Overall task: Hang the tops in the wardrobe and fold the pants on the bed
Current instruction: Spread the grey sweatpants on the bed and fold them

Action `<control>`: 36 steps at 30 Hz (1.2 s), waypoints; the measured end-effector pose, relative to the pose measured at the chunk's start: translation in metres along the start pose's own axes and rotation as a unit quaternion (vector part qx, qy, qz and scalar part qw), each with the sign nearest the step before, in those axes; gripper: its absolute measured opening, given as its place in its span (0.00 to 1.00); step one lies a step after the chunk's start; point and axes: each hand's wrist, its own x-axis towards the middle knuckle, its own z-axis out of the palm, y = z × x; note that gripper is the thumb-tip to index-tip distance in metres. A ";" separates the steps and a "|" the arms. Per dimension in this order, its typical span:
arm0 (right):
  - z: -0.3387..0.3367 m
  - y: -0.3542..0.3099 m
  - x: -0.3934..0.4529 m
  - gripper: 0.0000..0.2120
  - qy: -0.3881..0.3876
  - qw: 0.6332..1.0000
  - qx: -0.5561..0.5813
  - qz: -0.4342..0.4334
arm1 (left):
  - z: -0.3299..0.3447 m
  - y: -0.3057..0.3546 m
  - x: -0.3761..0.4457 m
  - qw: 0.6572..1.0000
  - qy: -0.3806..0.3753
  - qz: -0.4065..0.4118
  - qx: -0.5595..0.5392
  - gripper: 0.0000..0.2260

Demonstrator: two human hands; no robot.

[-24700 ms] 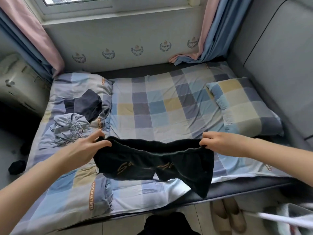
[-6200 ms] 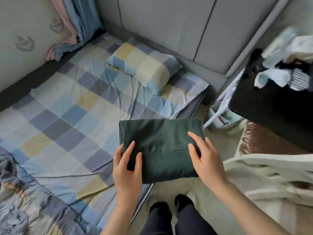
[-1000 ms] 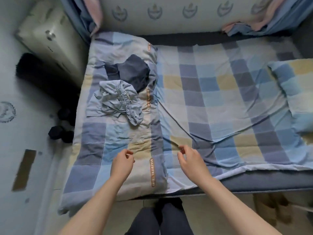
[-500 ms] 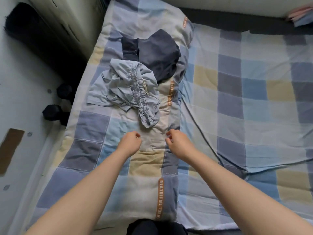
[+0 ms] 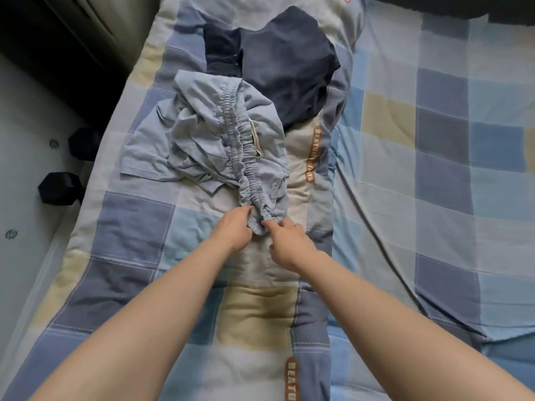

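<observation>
Both hands had come forward from bare quilt to the crumpled clothes, and they got there together. Left hand (image 5: 233,230) curled its fingers round the near end of the elastic waistband (image 5: 237,146); right hand (image 5: 285,241) pinched the same bunched end from the other side, thumb and forefinger closed on it. Those light blue pants (image 5: 185,140) lay in a rumpled heap on the folded checked quilt (image 5: 136,227), along the left side of the bed. Just beyond, touching them, sat a dark navy garment (image 5: 289,68), partly tucked under. Off to the left, on the floor, stood two black dumbbells (image 5: 59,188).
</observation>
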 end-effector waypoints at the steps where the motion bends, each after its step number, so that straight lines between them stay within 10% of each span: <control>1: 0.004 -0.001 0.006 0.29 -0.007 1.000 -0.002 0.000 | 0.002 -0.002 0.000 1.000 0.015 -0.002 -0.017 0.24; 10: 0.023 0.011 -0.019 0.14 0.066 0.982 -0.173 -0.038 | 0.014 -0.009 -0.083 0.989 -0.016 0.128 0.078 0.18; 19: 0.019 0.003 -0.137 0.08 0.144 0.970 0.106 -0.165 | 0.004 0.028 -0.180 0.994 -0.040 0.101 0.000 0.22; 28: -0.012 -0.018 -0.327 0.13 0.174 0.934 0.282 -0.134 | -0.063 0.075 -0.319 0.961 0.035 0.264 -0.075 0.15; 36: -0.015 -0.013 -0.456 0.21 0.154 0.963 0.216 -0.043 | -0.147 0.148 -0.448 0.925 -0.008 0.301 -0.233 0.14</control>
